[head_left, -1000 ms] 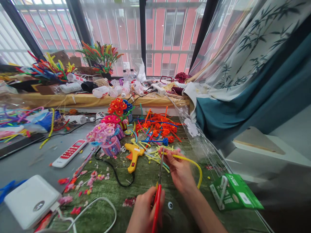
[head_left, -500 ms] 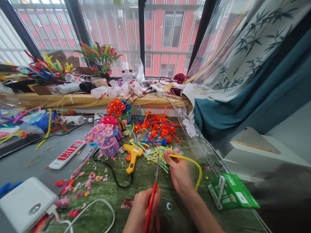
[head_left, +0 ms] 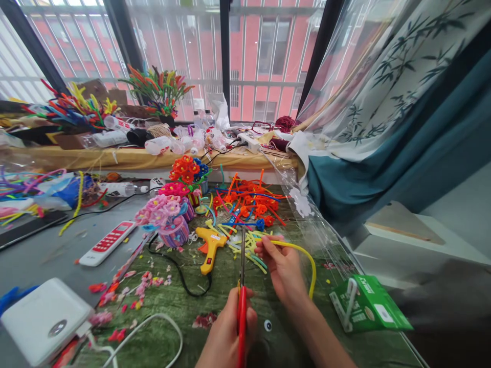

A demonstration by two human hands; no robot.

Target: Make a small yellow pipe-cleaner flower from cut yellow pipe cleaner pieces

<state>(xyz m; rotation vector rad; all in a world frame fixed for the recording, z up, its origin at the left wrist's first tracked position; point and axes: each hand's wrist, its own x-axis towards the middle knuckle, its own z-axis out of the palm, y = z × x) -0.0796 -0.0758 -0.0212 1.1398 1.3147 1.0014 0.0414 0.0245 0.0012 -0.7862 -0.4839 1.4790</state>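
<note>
My left hand (head_left: 229,329) is wrapped round red-handled scissors (head_left: 242,276), whose blades point away from me and look closed. My right hand (head_left: 286,268) pinches a fuzzy yellow pipe cleaner (head_left: 307,253) near one end; the rest arcs over the hand and down to the right. The blades are to the left of the right fingertips, apart from the pipe cleaner. Short pale-yellow pipe cleaner pieces (head_left: 251,245) lie in a pile just beyond the fingers. Left of the blades rests a yellow glue gun (head_left: 210,248).
Pink pipe-cleaner flowers (head_left: 163,209) in a pot and orange stems (head_left: 253,197) stand or lie behind. A googly eye (head_left: 267,325) lies close to my right forearm. Farther out are a green box (head_left: 370,304), a white power bank (head_left: 46,322) with cable and a remote (head_left: 107,244).
The scissors have swung left, away from the yellow pipe cleaner, and their blades stand straighter. My right hand has barely moved and still pinches the pipe cleaner.
</note>
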